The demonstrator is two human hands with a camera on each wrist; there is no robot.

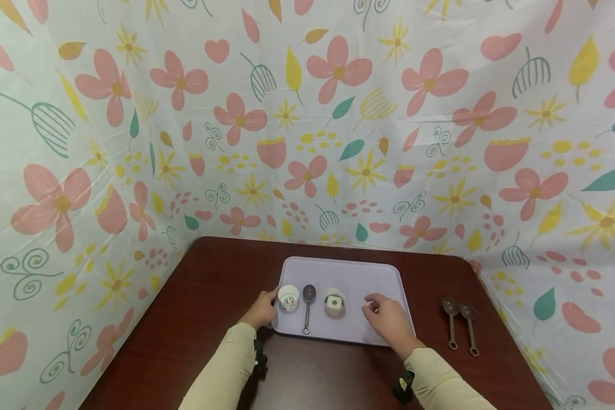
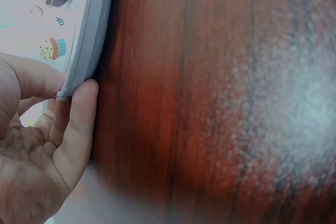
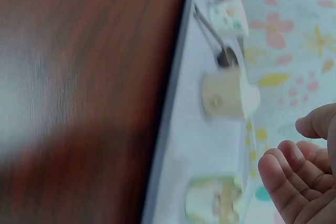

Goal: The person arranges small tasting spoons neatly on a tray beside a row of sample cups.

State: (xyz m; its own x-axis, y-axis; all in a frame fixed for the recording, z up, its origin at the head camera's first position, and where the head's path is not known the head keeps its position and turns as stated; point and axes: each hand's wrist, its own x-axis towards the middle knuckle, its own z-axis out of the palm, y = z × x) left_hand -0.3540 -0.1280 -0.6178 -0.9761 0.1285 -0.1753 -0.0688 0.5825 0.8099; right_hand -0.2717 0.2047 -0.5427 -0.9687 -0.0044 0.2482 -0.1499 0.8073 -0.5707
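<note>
My left hand (image 1: 261, 310) grips the left edge of a pale lilac tray (image 1: 366, 276). In the left wrist view, its thumb and a finger (image 2: 81, 119) pinch the tray rim (image 2: 92, 30). Just inside that edge stands a small white printed cup (image 1: 288, 298). Beside it lies a spoon (image 1: 307, 310) with a dark round bowl and a ring at its handle end. A cream cup (image 1: 335, 310) with a white block at its top stands mid-tray. My right hand (image 1: 386, 320) hovers over the tray's right part, fingers loosely bent, holding nothing. Near it another printed cup (image 3: 212, 200) appears, blurred, hidden in the head view.
Two brown ring-handled spoons, a left one (image 1: 451, 322) and a right one (image 1: 469, 327), lie on the dark wooden table (image 1: 225, 267) right of the tray. A flower-printed curtain (image 1: 307, 142) stands close behind the table and along both sides.
</note>
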